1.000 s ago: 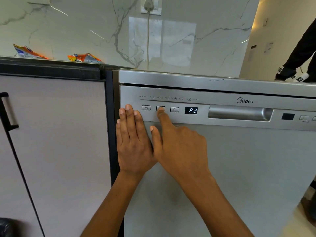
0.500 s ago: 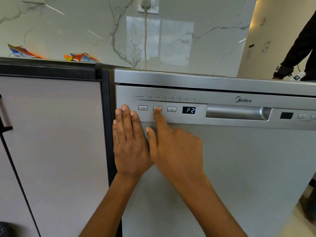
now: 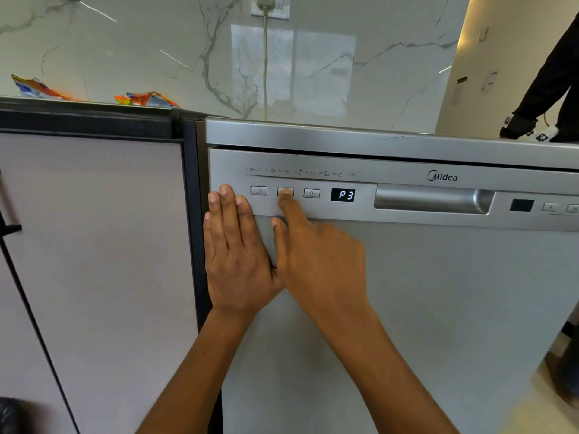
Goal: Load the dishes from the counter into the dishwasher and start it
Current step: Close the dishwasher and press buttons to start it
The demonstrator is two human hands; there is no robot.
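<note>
The silver Midea dishwasher (image 3: 438, 308) fills the middle and right of the head view, its door closed. My left hand (image 3: 233, 252) lies flat against the door's left edge, fingers straight and reaching onto the control panel (image 3: 360, 170). My right hand (image 3: 316, 261) points with a straight index finger, whose tip presses the program button (image 3: 285, 191), between the power button (image 3: 258, 190) and the timer button (image 3: 311, 193). The display (image 3: 342, 195) reads P3. No dishes are in view.
A pale cabinet door (image 3: 94, 261) with a dark handle (image 3: 7, 211) stands left of the dishwasher. Crumpled snack wrappers (image 3: 145, 99) lie on the dark counter above it. A cord (image 3: 265, 67) hangs down the marble wall. Another person's dark sleeve (image 3: 554, 73) is at far right.
The display has changed from P2 to P3 while my right index finger stays on the program button. My left hand has stayed flat on the door.
</note>
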